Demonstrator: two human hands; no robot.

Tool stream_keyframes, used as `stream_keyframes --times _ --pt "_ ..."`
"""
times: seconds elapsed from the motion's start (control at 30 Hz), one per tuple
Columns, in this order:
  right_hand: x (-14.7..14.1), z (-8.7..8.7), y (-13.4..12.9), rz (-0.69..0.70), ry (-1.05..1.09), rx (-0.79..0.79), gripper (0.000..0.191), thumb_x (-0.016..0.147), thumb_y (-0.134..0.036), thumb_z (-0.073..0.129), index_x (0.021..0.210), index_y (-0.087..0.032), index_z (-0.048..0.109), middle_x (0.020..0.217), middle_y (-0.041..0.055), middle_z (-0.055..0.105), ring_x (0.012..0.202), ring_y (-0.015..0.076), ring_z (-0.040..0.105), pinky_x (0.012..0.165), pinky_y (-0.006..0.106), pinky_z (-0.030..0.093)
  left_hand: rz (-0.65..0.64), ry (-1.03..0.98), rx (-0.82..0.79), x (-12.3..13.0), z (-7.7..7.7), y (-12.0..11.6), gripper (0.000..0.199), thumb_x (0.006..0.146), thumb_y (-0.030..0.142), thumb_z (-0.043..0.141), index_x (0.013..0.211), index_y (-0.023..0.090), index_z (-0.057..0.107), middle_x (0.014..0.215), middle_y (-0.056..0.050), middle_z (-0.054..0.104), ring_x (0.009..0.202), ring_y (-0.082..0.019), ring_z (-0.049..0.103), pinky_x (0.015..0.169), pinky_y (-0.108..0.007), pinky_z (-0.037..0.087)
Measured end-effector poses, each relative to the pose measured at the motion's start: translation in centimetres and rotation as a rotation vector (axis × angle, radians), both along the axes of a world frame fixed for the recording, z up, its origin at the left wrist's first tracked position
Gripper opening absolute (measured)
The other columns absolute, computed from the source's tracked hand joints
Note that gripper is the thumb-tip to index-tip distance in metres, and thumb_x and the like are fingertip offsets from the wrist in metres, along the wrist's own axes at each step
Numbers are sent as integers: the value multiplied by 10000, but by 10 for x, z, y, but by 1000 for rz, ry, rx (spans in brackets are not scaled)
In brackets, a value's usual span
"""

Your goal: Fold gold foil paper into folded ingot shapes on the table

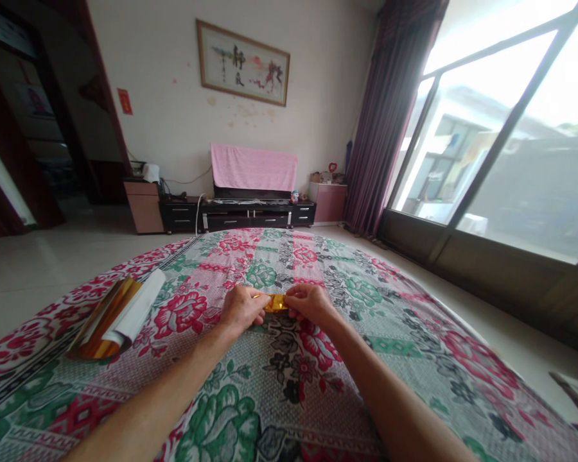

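Observation:
A small piece of shiny gold foil paper (276, 303) stretches between my two hands, just above or on the cloth in the middle of the table. My left hand (243, 305) pinches its left end, and my right hand (313, 304) pinches its right end. Only the short middle part of the foil shows; both ends are hidden by my fingers. Off to the left lies a stack of gold foil sheets (120, 296), partly curled, with a white sheet (142, 305) rolled over on its right side.
A flowered tablecloth (366, 292) covers the round table. Beyond it stand a low black cabinet (248, 215) and a screen under a pink cloth (253, 167). Large windows (501, 128) and a dark curtain (390, 96) are at the right.

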State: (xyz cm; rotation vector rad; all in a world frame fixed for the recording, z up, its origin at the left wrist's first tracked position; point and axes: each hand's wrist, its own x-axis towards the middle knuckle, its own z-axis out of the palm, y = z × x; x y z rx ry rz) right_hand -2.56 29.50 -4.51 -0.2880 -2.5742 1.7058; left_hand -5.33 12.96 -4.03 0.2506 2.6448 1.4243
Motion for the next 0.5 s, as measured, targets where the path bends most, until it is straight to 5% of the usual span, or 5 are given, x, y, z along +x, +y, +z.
stream_keyframes --times 0.5 --pt "3 2 6 57 11 6 134 765 -266 577 836 -175 645 455 -33 599 364 69 503 351 136 355 19 -17 -5 1 5 -2 406 825 414 427 968 122 670 613 -66 682 443 -139 621 366 -175 415"
